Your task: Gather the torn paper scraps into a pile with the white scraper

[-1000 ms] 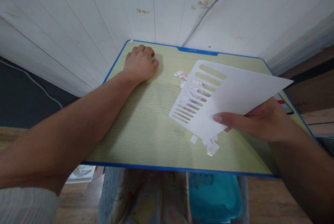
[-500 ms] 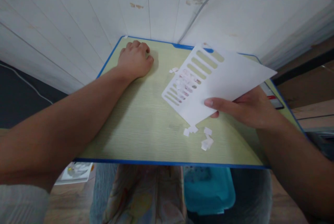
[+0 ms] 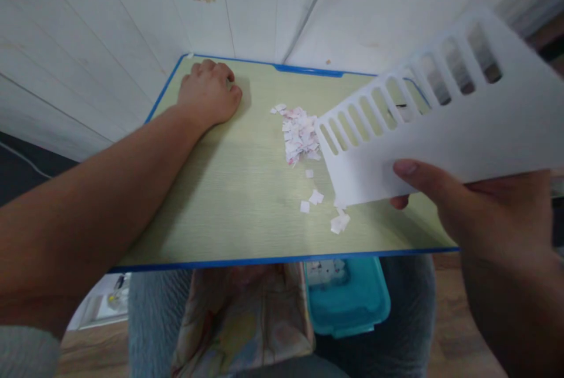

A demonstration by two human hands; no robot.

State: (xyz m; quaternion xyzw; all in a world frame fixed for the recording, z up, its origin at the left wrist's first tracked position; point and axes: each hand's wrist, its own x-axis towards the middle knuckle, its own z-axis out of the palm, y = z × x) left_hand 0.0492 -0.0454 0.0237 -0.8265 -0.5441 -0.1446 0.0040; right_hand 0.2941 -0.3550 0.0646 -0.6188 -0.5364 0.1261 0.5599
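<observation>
My right hand (image 3: pixel 480 201) grips a stiff white sheet (image 3: pixel 445 143), thumb on top and fingers underneath. A row of rounded slots runs along the sheet's far edge, the slots growing longer toward the right. The sheet is tilted up over the right part of a pale green table (image 3: pixel 247 190) with a blue rim. A pile of small white and pinkish paper pieces (image 3: pixel 302 136) lies just left of the sheet's corner. Several loose pieces (image 3: pixel 316 197) are scattered nearer the front edge. My left hand (image 3: pixel 210 91) rests at the table's far left, fingers curled in.
Below the front edge sits a turquoise plastic box (image 3: pixel 352 307) beside a patterned cloth (image 3: pixel 247 331). A white plank wall (image 3: pixel 255 7) with a grey cable (image 3: pixel 312 7) stands behind the table. A white tray (image 3: pixel 99 307) is on the floor at left.
My right hand has lifted the white sheet up and to the right, uncovering the paper pile that showed only through its slots. The left hand stays in place while the view shifts slightly.
</observation>
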